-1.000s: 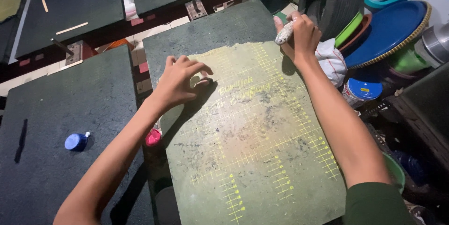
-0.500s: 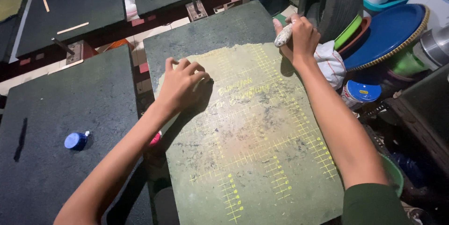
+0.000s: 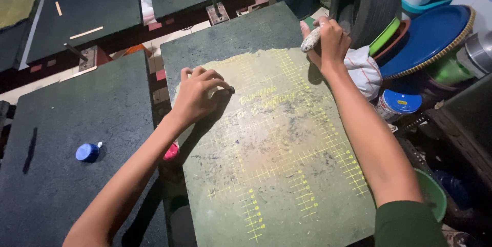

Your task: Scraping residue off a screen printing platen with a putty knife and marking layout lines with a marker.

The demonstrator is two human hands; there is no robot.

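Board [image 3: 277, 175], stiff, flat and gritty, lies under my left hand [image 3: 197, 95], curled fingertips pinching something small, while my right hand [image 3: 330, 42] grips a speckled tool [image 3: 311, 39] at its far edge.
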